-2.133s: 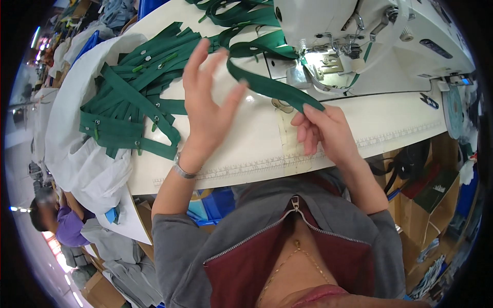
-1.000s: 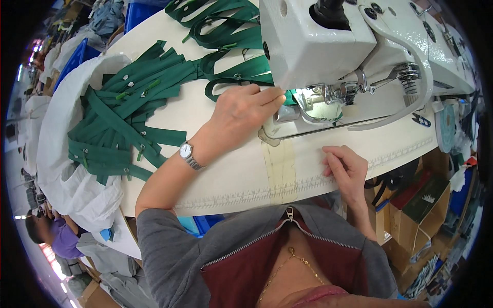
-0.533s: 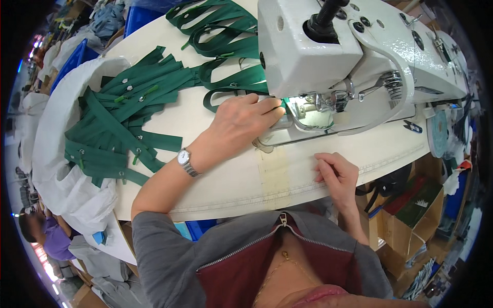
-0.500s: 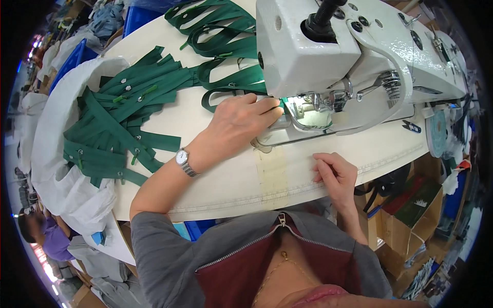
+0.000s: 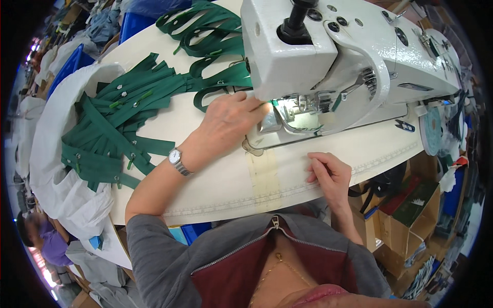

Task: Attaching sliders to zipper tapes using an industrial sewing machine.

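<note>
Grip: nothing is really clamped by either hand. The left hand (image 5: pixel 228 120) is laid palm down with fingers stretched toward the needle area, pressing on a green strip (image 5: pixel 218 92) right at the foot of the machine (image 5: pixel 328 51). Whether the strip's end is pinched under the fingertips can't be told, it's hidden by the hand.
Right hand: the right hand (image 5: pixel 328 174) is rested on the near edge of the table (image 5: pixel 215 190), fingers loosely curled, nothing held.
Strip location: the strip is found just left of the needle, partly under the left hand, running off far-left toward the other strips.
Needle area: lit up bright under the machine head, so the fine detail there is washed out.
Pile: a big heap of green strips (image 5: pixel 110 133) is spread on the left of the table, some with small white snaps or buttons showing. It's lying partly on a white cloth (image 5: pixel 56 169) that is draped over the table's left end.
More strips: a looped bunch of green strips (image 5: pixel 205 31) is seen at the far side, left of the machine.
Tape: a pale tape patch (image 5: pixel 264 179) is stuck on the table between the two hands, near edge.
Watch: a wristwatch (image 5: pixel 177 160) is worn on the left wrist.
Boxes: cardboard boxes (image 5: pixel 405 215) are stacked down on the floor to the right.
</note>
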A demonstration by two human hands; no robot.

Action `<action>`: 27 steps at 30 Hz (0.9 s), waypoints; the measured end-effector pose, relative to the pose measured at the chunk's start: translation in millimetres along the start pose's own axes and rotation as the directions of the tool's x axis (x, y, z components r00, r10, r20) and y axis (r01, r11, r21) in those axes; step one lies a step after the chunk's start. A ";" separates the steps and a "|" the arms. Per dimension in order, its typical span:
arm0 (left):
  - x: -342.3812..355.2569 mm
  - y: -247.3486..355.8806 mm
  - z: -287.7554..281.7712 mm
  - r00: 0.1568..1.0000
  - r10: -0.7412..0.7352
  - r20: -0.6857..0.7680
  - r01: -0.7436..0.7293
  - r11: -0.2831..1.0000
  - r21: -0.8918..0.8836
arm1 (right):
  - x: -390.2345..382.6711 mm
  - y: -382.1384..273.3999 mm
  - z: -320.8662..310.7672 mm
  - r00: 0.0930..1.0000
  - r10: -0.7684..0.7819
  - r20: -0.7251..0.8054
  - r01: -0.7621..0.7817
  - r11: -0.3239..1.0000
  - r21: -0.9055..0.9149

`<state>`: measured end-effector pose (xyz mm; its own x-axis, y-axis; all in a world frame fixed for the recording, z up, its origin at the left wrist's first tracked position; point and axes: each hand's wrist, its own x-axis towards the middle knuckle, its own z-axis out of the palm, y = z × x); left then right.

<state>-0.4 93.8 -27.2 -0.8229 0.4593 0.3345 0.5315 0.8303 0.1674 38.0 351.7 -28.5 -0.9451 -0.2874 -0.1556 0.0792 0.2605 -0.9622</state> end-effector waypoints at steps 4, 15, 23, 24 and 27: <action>-3.1 -4.6 -0.3 0.998 -0.048 0.045 0.046 0.998 0.044 | -1.8 -0.2 4.3 1.000 -0.007 -0.016 0.006 1.000 -0.003; -109.5 -9.5 -97.0 0.860 -0.488 0.149 0.447 0.862 0.241 | -0.6 1.8 3.3 0.999 0.030 -0.026 -0.030 0.999 -0.012; -139.8 -25.2 -90.7 0.911 -0.413 0.000 0.406 0.894 0.189 | 2.5 6.0 4.2 0.998 -0.042 -0.037 0.040 0.997 -0.062; -137.7 -25.4 -85.9 0.916 -0.401 -0.002 0.395 0.901 0.182 | 2.1 6.6 5.3 0.998 -0.055 -0.035 0.052 0.996 -0.067; -123.1 -16.9 -64.7 0.927 -0.331 -0.175 0.320 0.943 -0.086 | 1.6 6.1 9.3 0.997 -0.062 -0.054 0.058 0.995 -0.080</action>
<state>105.0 2.8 -11.2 -0.9038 0.0963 0.4170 0.2552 0.9034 0.3445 39.9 344.2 -36.6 -0.9638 -0.2531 -0.0834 -0.0010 0.3162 -0.9487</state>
